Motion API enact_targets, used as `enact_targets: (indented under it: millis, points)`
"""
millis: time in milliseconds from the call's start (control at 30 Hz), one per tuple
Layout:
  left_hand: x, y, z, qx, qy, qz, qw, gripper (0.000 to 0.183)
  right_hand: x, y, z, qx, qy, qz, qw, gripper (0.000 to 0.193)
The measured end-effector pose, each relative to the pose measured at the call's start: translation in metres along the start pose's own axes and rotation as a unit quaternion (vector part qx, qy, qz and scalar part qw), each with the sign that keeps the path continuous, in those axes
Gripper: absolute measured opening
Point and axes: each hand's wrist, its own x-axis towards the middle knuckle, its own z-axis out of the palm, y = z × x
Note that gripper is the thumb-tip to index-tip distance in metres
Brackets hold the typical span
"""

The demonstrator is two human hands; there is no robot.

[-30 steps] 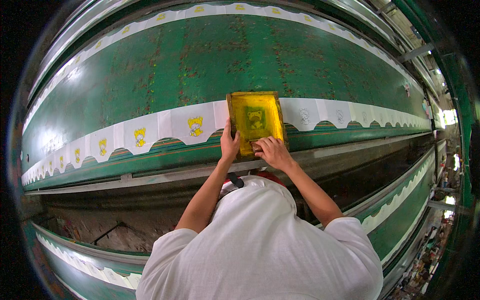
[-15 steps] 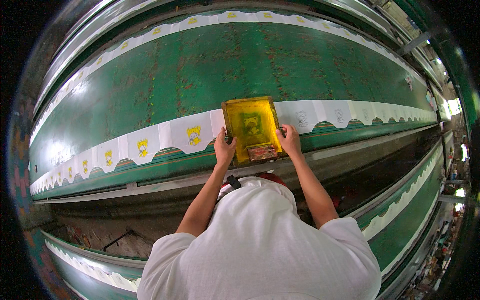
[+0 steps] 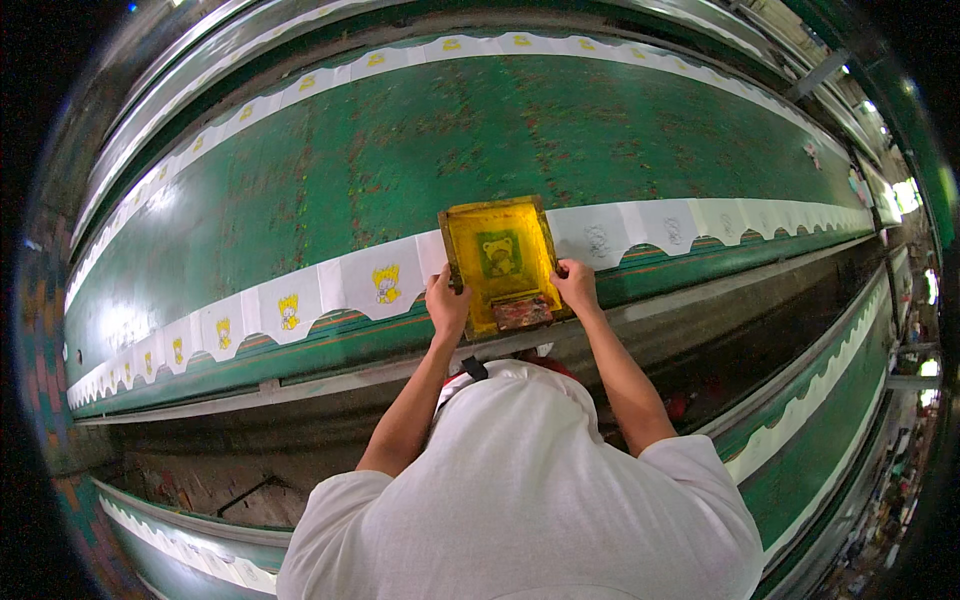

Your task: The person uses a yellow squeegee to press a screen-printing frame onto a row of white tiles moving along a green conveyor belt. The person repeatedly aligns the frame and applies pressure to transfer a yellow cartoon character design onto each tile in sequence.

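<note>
Both my hands hold a yellow screen-printing frame [image 3: 487,222] over the near strip of white cut fabric pieces. My left hand [image 3: 447,304] is closed on its left side, and my right hand [image 3: 576,287] grips its right side. A bear-like figure shows in the mesh. Across the near end of the frame lies a reddish-brown, paint-stained squeegee [image 3: 522,312]; neither hand is on it. To the left, a white piece [image 3: 372,262] carries a yellow figure. On the right, another white piece [image 3: 606,246] bears only thin dark outlines. What lies under the frame is hidden.
The long green table [image 3: 420,140] has paint specks along its middle. A second strip of printed pieces [image 3: 343,74] runs along its far edge. A metal rail [image 3: 330,377] borders the near side, and another green table [image 3: 825,450] stands behind me at right.
The frame has shifted slightly toward me and tilted, with its near end lower in view. My hands have moved with it, still on its sides. The view has shifted slightly too.
</note>
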Motion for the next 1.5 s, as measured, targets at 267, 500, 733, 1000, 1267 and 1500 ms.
enact_targets:
  millis: [267,500,733,1000,1267,1500]
  points:
    - [0.03,0.064,0.01,-0.037,-0.035,0.069,0.996,0.073,-0.015,-0.002,-0.05,0.006,0.118,0.052,0.992,0.044]
    - [0.051,0.146,0.052,-0.057,-0.107,0.144,0.982,0.065,-0.045,0.015,-0.128,0.001,0.195,0.172,0.965,0.047]
    - [0.021,0.229,0.113,-0.077,-0.243,0.258,0.932,0.063,-0.148,0.026,-0.202,-0.044,0.298,0.289,0.909,0.05]
    - [-0.046,0.274,0.168,-0.116,-0.353,0.361,0.855,0.065,-0.273,0.007,-0.226,-0.1,0.384,0.425,0.813,0.054]
    - [-0.07,0.287,0.187,-0.143,-0.365,0.429,0.814,0.064,-0.306,-0.002,-0.23,-0.127,0.401,0.474,0.774,0.051]
    - [-0.042,0.263,0.168,-0.121,-0.32,0.367,0.865,0.064,-0.262,0.007,-0.236,-0.066,0.386,0.405,0.826,0.052]
